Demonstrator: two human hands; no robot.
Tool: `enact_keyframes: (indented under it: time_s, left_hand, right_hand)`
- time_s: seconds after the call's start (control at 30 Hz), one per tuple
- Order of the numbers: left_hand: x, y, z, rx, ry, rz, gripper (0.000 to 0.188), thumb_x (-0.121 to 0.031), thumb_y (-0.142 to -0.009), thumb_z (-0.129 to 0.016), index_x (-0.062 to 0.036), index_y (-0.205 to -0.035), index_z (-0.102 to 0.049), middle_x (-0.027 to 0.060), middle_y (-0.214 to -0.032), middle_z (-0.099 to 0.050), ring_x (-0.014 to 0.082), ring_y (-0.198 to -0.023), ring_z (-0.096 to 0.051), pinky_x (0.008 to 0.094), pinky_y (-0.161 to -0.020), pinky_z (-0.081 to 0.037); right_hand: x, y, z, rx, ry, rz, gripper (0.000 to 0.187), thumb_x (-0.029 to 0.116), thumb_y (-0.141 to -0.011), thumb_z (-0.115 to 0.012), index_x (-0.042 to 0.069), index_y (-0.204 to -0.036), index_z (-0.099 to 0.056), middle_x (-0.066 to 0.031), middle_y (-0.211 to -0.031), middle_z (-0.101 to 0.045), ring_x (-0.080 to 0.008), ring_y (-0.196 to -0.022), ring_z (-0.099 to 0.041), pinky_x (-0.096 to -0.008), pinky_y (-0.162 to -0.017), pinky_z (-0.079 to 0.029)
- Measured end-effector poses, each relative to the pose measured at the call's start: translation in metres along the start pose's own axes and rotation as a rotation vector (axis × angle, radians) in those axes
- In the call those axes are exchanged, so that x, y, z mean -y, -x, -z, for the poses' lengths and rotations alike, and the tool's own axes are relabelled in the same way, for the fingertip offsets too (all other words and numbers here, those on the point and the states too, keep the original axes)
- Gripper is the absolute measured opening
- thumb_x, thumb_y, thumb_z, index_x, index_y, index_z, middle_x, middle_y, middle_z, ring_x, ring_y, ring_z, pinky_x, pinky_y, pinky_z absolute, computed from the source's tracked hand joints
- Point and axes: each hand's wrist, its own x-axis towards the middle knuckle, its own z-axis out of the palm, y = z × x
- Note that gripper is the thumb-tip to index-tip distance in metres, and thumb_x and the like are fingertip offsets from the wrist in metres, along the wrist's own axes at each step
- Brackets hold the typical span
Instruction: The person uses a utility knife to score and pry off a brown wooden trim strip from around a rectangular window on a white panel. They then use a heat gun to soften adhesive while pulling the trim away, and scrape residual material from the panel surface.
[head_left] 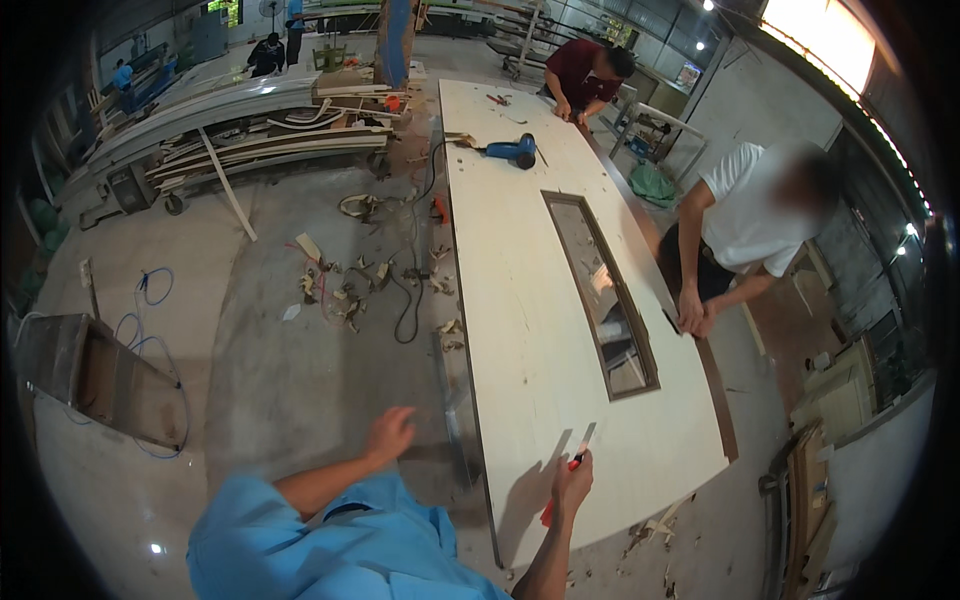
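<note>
One red-handled tool [576,462] within the right fingers [584,472], blade [588,435] beyond.

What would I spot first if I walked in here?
Probably the big pale panel through the middle, with a long, narrow window in it. Toward its far end lies a bright blue tool; above its near end, the person's right grip holds a red-handled blade.

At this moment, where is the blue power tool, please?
In the head view, the blue power tool lies on the far part of the pale panel, just beyond and slightly left of the framed window.
</note>
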Motion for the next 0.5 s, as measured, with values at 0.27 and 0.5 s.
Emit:
enact_keyframes:
  time_s: [0.27, 0.5]
  left_hand:
    - [0.146, -0.110, 0.106, 0.044, -0.226, 0.479, 0.035, -0.025, -0.094, -0.063, -0.0061, -0.122, -0.072, 0.0171, -0.105, -0.076, 0.0385, -0.100, -0.071, 0.0476, -0.089, -0.056]
    - [0.137, -0.292, 0.164, 0.139, -0.183, 0.395, 0.041, -0.033, -0.095, -0.065, -0.0077, -0.126, -0.072, 0.0170, -0.113, -0.076, 0.0378, -0.107, -0.071, 0.0458, -0.094, -0.055]
  right_hand:
    - [0.102, -0.134, -0.170, -0.193, 0.264, 0.198, 0.045, 0.013, -0.095, -0.067, -0.003, -0.136, -0.057, -0.0215, -0.115, -0.064, -0.0363, -0.094, -0.067, -0.0472, -0.083, -0.056]
    - [0.185, -0.205, -0.286, -0.074, -0.163, 0.003, 0.034, 0.016, -0.103, -0.057, -0.008, -0.127, -0.062, -0.0200, -0.103, -0.070, -0.0251, -0.076, -0.070, -0.0358, -0.072, -0.058]
